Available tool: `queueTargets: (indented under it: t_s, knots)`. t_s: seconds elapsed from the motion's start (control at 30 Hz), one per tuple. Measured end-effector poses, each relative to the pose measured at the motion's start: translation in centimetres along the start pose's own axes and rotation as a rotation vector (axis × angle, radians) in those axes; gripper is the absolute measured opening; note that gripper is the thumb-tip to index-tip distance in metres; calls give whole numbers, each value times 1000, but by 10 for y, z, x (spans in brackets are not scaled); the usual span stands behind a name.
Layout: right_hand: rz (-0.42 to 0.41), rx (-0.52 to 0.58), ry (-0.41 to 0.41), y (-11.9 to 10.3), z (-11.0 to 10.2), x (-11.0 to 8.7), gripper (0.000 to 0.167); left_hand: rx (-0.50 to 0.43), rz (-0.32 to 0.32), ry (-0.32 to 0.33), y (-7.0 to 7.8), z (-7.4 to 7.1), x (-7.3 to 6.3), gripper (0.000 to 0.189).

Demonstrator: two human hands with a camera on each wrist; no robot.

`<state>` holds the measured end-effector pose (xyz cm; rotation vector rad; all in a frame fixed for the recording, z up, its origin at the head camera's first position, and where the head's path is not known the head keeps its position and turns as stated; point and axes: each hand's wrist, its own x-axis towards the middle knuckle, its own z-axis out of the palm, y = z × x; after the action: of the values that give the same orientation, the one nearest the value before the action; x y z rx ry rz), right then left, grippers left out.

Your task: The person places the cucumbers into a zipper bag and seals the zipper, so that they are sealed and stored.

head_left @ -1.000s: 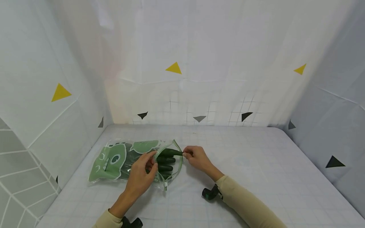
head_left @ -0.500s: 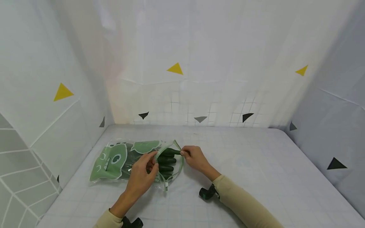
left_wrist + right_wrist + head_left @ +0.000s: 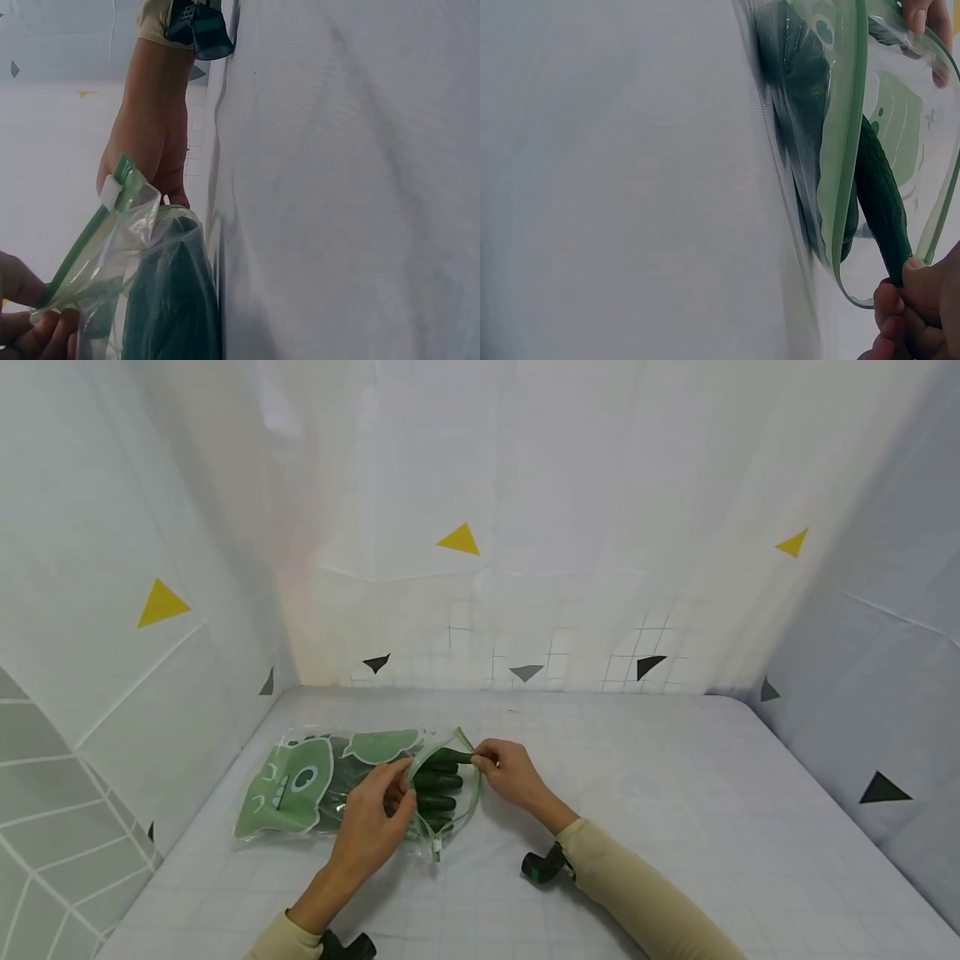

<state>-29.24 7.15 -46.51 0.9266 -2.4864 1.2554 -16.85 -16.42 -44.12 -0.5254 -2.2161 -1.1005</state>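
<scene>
A clear zip bag (image 3: pixel 302 779) printed with a green cartoon face lies on its side, its mouth spread toward the right. Several dark green cucumbers (image 3: pixel 437 803) are inside, with their ends showing at the mouth. My left hand (image 3: pixel 372 814) pinches the bag's near upper rim between thumb and fingers. At the opening, my right hand (image 3: pixel 513 774) pinches the tip of one cucumber (image 3: pixel 883 199), most of which lies within the bag. The white slider (image 3: pixel 110 193) sits at one end of the green zip strip.
The bag rests on a white table (image 3: pixel 645 827) with a faint grid. White sheets (image 3: pixel 570 485) with yellow and dark triangles rise behind and at both sides. A wrist camera (image 3: pixel 543 865) hangs under the right forearm.
My right hand has moved slightly left toward the bag's mouth, and the cucumber it pinches has slid a little further in. The left hand and the bag stay nearly still.
</scene>
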Motion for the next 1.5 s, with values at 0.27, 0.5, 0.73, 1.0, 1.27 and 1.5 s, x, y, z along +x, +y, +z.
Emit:
queueTargets:
  t_s: [0.27, 0.5, 0.73, 1.0, 1.27, 1.5]
  knots:
    - [11, 23, 28, -4, 3, 3, 11, 7, -2, -1, 0, 0, 0, 40]
    - [2, -15, 56, -9, 8, 5, 11, 0, -17, -8, 1, -1, 0, 40]
    - [3, -53, 67, -13, 14, 10, 12, -11, -27, -21, 2, -1, 0, 42]
    - [33, -85, 29, -17, 15, 11, 12, -14, -15, -37, 1, 0, 0, 44]
    - [27, -98, 181, -19, 4, 18, 7, 8, 13, -35, 0, 1, 0, 45]
    - [24, 2, 181, -32, 7, 24, 21, 14, 17, -50, 0, 0, 0, 43]
